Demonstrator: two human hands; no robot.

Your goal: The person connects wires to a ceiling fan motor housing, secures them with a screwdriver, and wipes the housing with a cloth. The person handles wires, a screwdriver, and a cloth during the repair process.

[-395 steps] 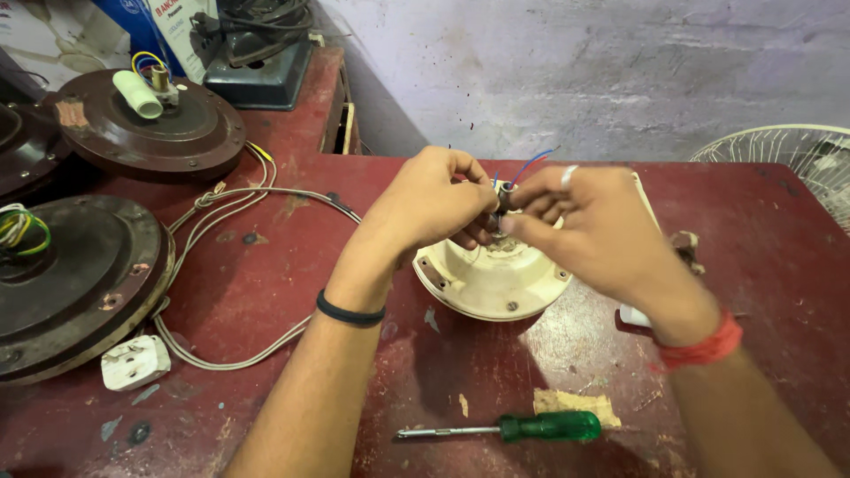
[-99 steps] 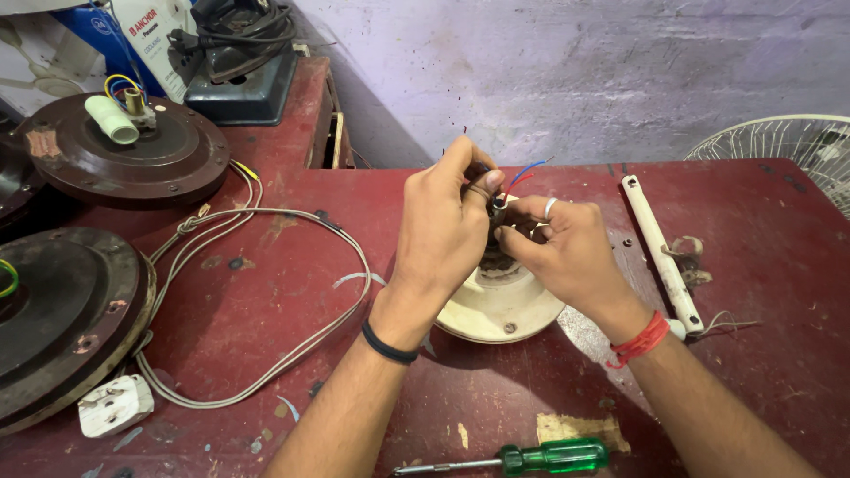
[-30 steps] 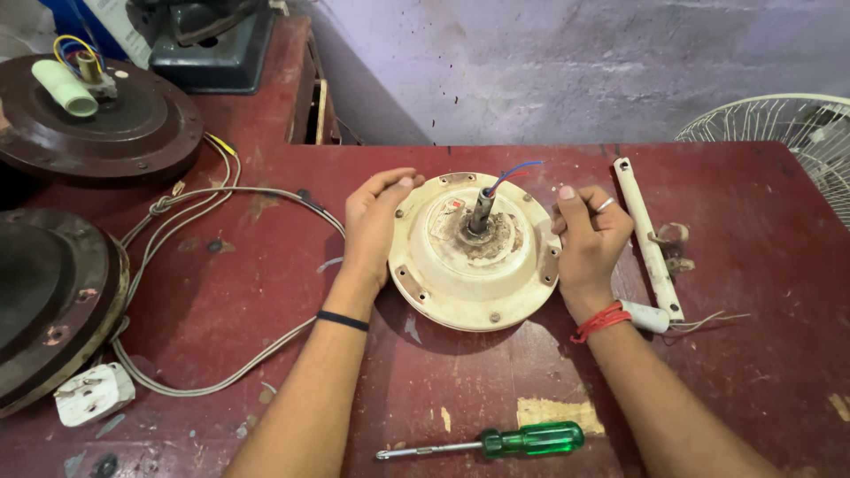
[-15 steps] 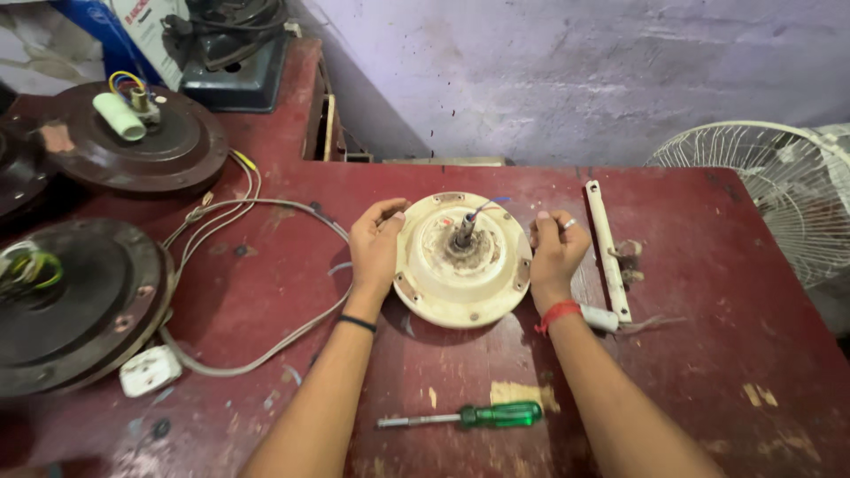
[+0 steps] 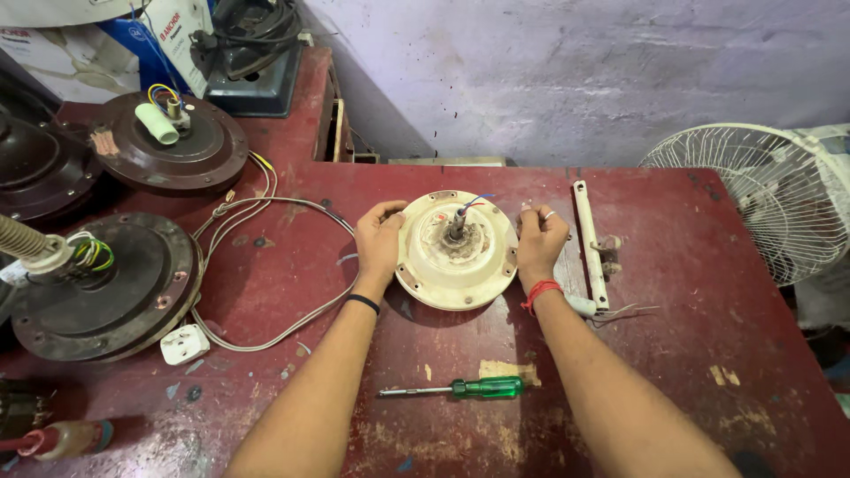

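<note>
A round cream ceiling-fan motor housing [image 5: 456, 265] lies flat on the dark red table [image 5: 708, 292], its short shaft with blue and red wires sticking up in the middle. My left hand [image 5: 379, 237] grips its left rim with fingers curled over the edge. On the opposite rim my right hand [image 5: 538, 235] holds on; it wears a ring and a red thread at the wrist. A black band circles my left wrist.
A green-handled screwdriver [image 5: 460, 388] lies near me. A white bar [image 5: 591, 243] with loose wires lies right of the housing. Grey cable with a white plug [image 5: 184, 343] loops at left beside dark brown fan motors [image 5: 106, 283]. A white fan guard [image 5: 761, 199] stands at right.
Earlier both hands worked at the wires on the shaft above the housing. They have since dropped to its rim, and the view has pulled back.
</note>
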